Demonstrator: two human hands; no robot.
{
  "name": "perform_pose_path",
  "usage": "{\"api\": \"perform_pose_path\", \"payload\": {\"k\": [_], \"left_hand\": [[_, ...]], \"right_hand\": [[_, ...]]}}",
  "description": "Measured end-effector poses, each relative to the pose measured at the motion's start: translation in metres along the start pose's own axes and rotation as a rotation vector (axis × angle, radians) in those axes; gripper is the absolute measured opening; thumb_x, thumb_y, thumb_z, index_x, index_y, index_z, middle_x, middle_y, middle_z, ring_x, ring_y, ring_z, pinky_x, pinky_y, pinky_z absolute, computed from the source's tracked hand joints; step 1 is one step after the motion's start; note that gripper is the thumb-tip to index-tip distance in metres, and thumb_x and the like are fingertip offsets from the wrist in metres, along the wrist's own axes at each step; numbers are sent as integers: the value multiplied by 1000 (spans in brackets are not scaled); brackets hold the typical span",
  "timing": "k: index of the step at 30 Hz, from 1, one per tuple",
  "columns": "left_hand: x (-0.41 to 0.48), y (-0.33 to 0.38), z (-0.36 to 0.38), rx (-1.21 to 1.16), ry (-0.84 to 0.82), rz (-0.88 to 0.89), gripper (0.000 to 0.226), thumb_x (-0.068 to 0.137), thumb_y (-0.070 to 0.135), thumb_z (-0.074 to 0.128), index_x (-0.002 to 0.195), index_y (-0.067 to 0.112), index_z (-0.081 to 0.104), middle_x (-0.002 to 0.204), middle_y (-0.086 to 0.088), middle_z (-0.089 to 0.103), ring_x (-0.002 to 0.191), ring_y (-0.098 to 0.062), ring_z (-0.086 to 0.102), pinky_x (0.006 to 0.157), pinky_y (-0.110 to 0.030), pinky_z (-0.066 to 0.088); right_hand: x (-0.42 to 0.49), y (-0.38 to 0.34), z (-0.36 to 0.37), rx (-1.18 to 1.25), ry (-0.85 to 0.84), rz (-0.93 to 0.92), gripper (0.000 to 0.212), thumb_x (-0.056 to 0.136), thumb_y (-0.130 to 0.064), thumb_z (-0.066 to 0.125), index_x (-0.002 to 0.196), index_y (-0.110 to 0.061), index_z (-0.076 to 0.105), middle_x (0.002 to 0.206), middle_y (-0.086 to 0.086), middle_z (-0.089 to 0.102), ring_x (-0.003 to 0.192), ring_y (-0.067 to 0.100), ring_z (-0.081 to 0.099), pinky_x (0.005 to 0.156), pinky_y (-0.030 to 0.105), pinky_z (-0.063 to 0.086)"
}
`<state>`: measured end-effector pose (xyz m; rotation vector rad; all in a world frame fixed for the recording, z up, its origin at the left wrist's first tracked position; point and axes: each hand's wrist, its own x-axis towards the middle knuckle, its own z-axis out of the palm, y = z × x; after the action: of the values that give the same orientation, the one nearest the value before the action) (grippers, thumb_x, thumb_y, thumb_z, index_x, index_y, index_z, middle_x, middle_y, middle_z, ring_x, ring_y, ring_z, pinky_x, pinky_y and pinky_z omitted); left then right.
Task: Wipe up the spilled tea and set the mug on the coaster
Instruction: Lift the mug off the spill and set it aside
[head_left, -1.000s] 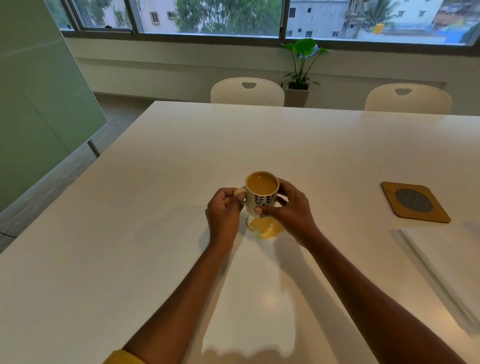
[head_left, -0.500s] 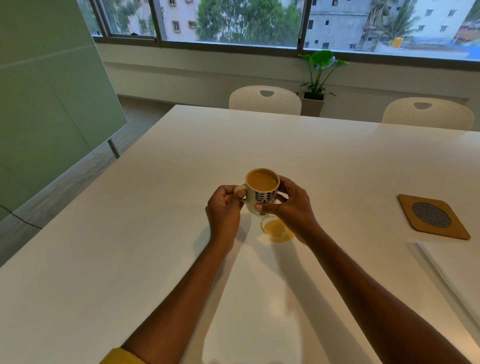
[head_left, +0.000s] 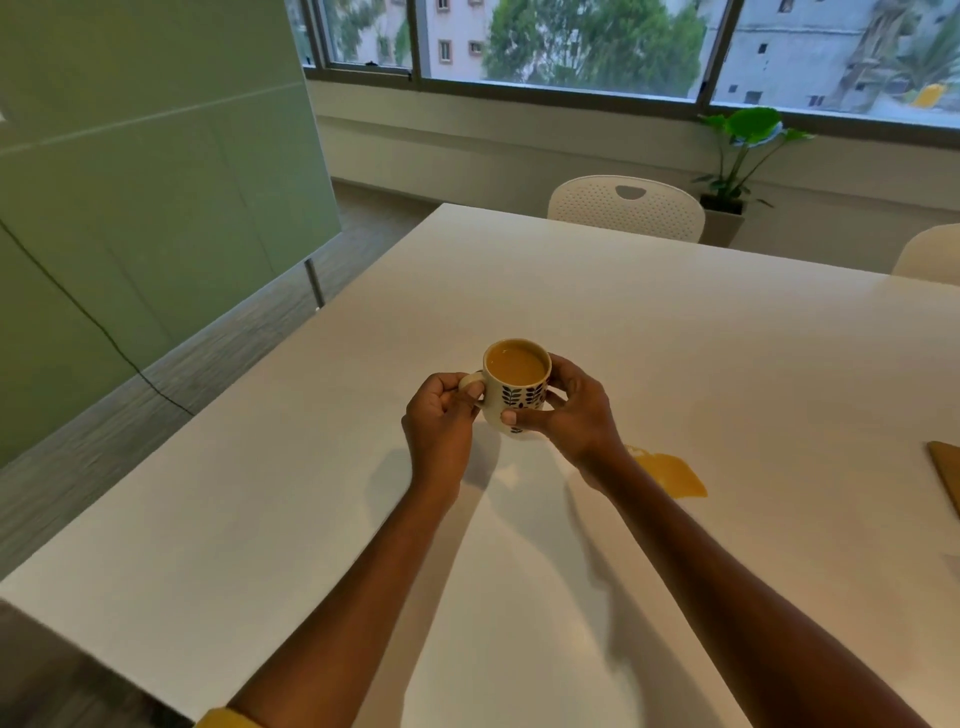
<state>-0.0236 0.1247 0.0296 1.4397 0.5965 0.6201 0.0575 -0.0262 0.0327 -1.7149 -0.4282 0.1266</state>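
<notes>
A white worktop (head_left: 675, 332) fills most of the view, reaching far beyond both hands and running off the right edge. Past its far edge, well beyond the hands, stand a perforated white chair (head_left: 626, 208) and part of a second chair (head_left: 930, 255) at the right edge; a potted plant (head_left: 740, 156) sits by the wall under the window (head_left: 571, 47). A green panel (head_left: 130, 208) covers the side to the left of the left hand.

The tea spill (head_left: 667, 475) is a yellow-brown puddle on the worktop, just right of the right wrist and nearer the person than the mug. Further right, at the frame edge, only a brown corner of the coaster (head_left: 946, 475) shows, well apart from both hands.

The mug (head_left: 517, 387) is held upright between the two hands, nearly full of milky tea, white with dark leaf prints on its side. Whether its base touches the worktop cannot be told. The left hand (head_left: 441, 421) is curled closed on the handle, which points left. The right hand (head_left: 576, 410) wraps the mug's right side, thumb (head_left: 519, 417) pressed across the front near the base and fingers round the far side.
</notes>
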Motion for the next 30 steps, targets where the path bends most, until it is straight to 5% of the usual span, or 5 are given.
{"api": "perform_pose_path", "payload": {"k": [7, 17, 30], "left_hand": [[23, 0, -51, 20, 101, -3, 7, 99, 22, 81, 104, 19, 78, 106, -4, 83, 106, -28, 80, 99, -54, 67], [49, -7, -112, 22, 205, 2, 8, 98, 21, 82, 105, 19, 78, 109, -10, 84, 109, -34, 79, 100, -58, 65], [65, -22, -162, 41, 300, -11, 16, 100, 18, 79, 113, 8, 77, 112, -15, 83, 111, -38, 78, 100, -59, 65]], "right_hand": [[15, -7, 61, 20, -93, 7, 88, 64, -12, 103, 142, -25, 65, 132, -11, 74, 122, 7, 69, 95, 22, 57], [32, -7, 134, 34, -201, 3, 87, 66, -9, 101, 143, -20, 64, 135, -4, 73, 126, 16, 68, 108, 41, 58], [39, -3, 196, 8, -307, 3, 82, 70, -12, 101, 142, -25, 63, 133, -9, 71, 124, 13, 67, 107, 40, 60]]}}
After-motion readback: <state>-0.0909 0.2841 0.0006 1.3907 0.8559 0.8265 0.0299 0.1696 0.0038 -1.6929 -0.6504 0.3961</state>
